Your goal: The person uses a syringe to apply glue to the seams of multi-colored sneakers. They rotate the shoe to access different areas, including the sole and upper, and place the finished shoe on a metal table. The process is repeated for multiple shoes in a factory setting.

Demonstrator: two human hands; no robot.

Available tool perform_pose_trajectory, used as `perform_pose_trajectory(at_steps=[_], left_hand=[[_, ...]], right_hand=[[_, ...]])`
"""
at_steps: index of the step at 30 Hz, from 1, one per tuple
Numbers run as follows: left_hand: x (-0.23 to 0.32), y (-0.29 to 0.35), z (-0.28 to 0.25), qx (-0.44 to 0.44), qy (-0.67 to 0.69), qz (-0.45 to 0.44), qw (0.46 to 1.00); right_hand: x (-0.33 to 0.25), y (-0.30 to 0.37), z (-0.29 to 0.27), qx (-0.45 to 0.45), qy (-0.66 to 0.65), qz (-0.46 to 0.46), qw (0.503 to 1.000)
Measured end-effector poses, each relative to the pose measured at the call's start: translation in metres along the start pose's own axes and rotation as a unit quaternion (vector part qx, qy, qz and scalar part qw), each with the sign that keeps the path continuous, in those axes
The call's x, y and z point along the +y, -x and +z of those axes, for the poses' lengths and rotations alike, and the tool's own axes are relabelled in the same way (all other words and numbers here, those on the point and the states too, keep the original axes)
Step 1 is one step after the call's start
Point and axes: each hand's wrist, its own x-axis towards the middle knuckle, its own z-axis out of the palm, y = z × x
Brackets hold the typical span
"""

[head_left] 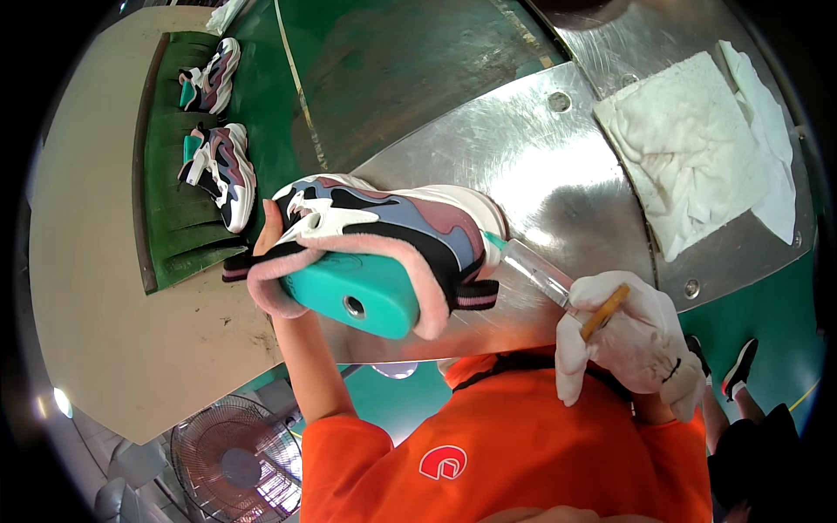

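Observation:
A multicoloured sneaker (449, 231) in mauve, grey-blue, black and white is tilted in front of me, with its pink fleecy collar towards me. A teal shoe last (375, 292) with a round metal hole fills its opening. My bare left hand (271, 228) grips the sneaker from the left; most of its fingers are hidden behind it. In its white glove, my right hand (641, 336) closes round a tool (536, 272) with a wooden handle and a long shiny shaft or blade. The tool's teal-looking tip meets the sneaker's white sole near the heel.
Two similar sneakers (228, 179) with teal lasts sit on a dark green slatted strip (161, 248) at the left, beside a beige board (87, 227). Folded white cloths (680, 152) lie on the metal worktop (488, 122). Below are a fan (235, 462) and another person's shoes (741, 366).

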Motion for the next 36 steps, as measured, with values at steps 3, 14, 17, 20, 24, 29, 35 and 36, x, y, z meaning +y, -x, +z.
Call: perform_pose_trajectory(at_steps=[3,14,17,20,24,29,35,36], left_hand=[[-0.003,-0.012,-0.010,0.016,-0.018,0.038,0.999],[-0.025,0.066,-0.042,-0.019,-0.194,0.102,0.976],[-0.038,0.118,-0.053,0.036,-0.128,-0.024,0.991],[-0.040,0.145,-0.054,-0.013,-0.130,-0.065,0.989],[-0.039,0.170,-0.034,-0.054,-0.075,-0.099,0.991],[-0.043,0.178,-0.031,-0.070,-0.042,-0.105,0.991],[-0.051,0.185,-0.034,-0.078,-0.037,-0.112,0.990],[-0.051,0.185,-0.034,-0.087,-0.039,-0.116,0.989]], right_hand=[[0.002,0.000,-0.001,-0.010,-0.004,-0.013,1.000],[0.020,-0.001,-0.015,-0.090,0.036,-0.061,0.993],[0.033,-0.006,-0.023,-0.096,0.020,-0.060,0.993],[0.037,-0.010,-0.019,-0.122,0.045,-0.098,0.987],[0.036,-0.015,-0.018,-0.159,0.079,-0.126,0.976],[0.046,-0.008,-0.020,-0.134,0.073,-0.144,0.978],[0.037,-0.007,-0.015,-0.092,0.114,-0.092,0.985],[0.037,-0.007,-0.014,-0.080,0.118,-0.099,0.985]])
